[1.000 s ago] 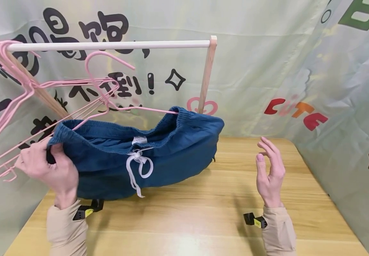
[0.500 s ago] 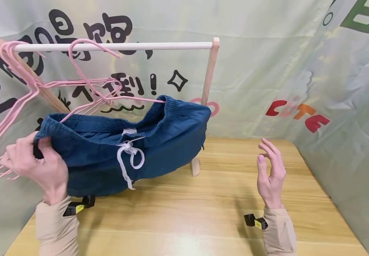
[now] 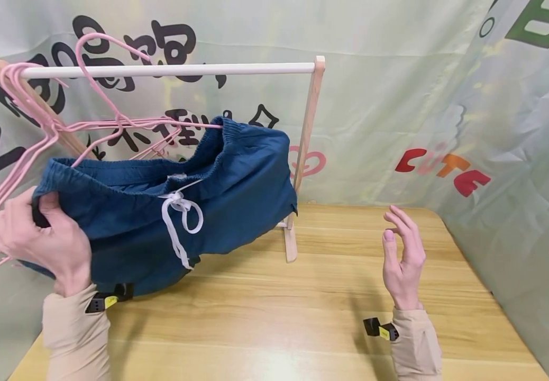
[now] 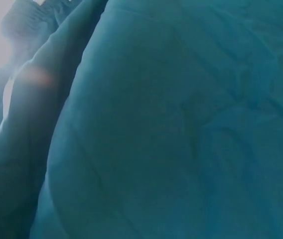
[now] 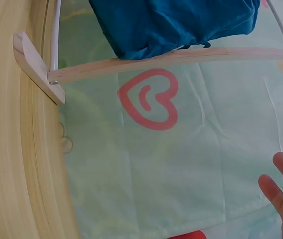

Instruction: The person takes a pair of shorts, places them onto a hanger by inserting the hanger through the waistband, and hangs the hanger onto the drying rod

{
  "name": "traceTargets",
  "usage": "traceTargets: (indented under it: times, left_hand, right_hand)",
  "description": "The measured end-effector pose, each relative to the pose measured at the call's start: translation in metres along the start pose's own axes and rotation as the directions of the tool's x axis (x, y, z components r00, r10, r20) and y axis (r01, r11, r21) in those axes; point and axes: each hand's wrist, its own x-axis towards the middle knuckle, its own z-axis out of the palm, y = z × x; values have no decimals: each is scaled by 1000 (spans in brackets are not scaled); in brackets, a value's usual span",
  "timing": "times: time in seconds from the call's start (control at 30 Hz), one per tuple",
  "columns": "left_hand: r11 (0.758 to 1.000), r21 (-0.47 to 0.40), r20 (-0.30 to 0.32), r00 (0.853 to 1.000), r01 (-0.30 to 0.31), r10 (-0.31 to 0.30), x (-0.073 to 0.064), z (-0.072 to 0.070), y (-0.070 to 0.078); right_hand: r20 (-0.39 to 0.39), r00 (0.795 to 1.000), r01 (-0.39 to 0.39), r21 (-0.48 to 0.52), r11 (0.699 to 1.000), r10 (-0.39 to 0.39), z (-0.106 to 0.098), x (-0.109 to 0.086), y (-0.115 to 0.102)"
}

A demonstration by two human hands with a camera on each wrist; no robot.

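Blue drawstring shorts (image 3: 250,180) with a white bow hang on a pink hanger (image 3: 106,99), whose arms run inside the elastic waistband. My left hand (image 3: 41,238) pinches the waistband's left end, thumb outside; some fingertips are hidden by cloth. The hanger's hook rises above the white rod (image 3: 208,69) of a wooden clothes rack; I cannot tell whether it rests on it. Blue cloth (image 4: 171,124) fills the left wrist view. My right hand (image 3: 403,259) is held over the table's right side, fingers relaxed, touching nothing; its fingers (image 5: 275,194) show in the right wrist view.
Several pink hangers (image 3: 27,106) hang at the rod's left end. The rack's right post (image 3: 309,116) stands behind the shorts, its foot (image 3: 291,244) on the wooden table (image 3: 303,317). Printed curtains (image 3: 374,106) close off the back and sides.
My left hand has moved left, carrying the shorts and hanger up and left. The hook has risen from below the rod to above it. My right hand has stayed nearly still.
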Motion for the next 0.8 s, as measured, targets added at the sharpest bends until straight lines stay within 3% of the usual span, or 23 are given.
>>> traceTargets:
  times: [0.3,0.8]
  left_hand:
    - [999,50,6,1000,10,-11,10,7,6]
    - [988,141,24,998,58,-62,13,13,-8]
  right_hand:
    - [1,1000,-1,5,1000,1,1,1,-3]
    - [8,1000,-4,7,1000,4,1,0,-2]
